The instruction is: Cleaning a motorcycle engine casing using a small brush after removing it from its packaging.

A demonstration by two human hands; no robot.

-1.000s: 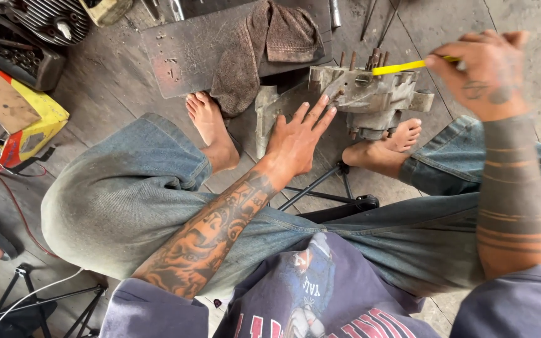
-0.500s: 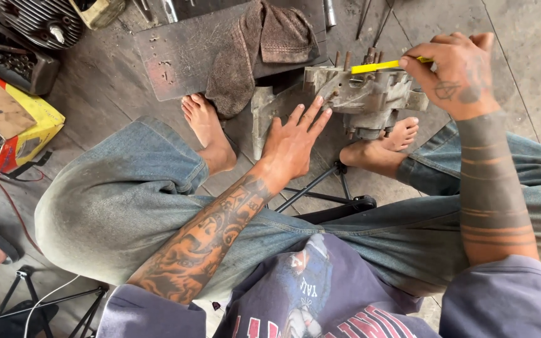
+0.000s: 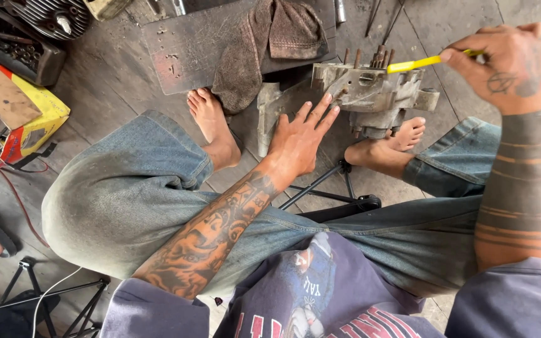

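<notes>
A grey metal engine casing [image 3: 370, 94] with studs on top lies on the floor between my bare feet. My left hand [image 3: 298, 141] is spread open, fingers stretched toward the casing's near left corner, fingertips just touching or almost touching it. My right hand [image 3: 502, 62] is raised at the upper right and grips a thin yellow-handled tool [image 3: 417, 62], whose tip points left over the top of the casing. A flat grey metal part [image 3: 269, 116] leans beside the casing under my left hand.
A brown rag [image 3: 264, 44] lies on a dark metal plate [image 3: 183, 53] at the top. A yellow box [image 3: 29, 125] and a finned engine cylinder [image 3: 57, 15] are at the left. Black stool legs [image 3: 339, 188] stand under me. Rods [image 3: 383, 15] lie at the top right.
My left hand has moved forward toward the casing. My right hand with the yellow tool has shifted slightly, staying over the casing's top.
</notes>
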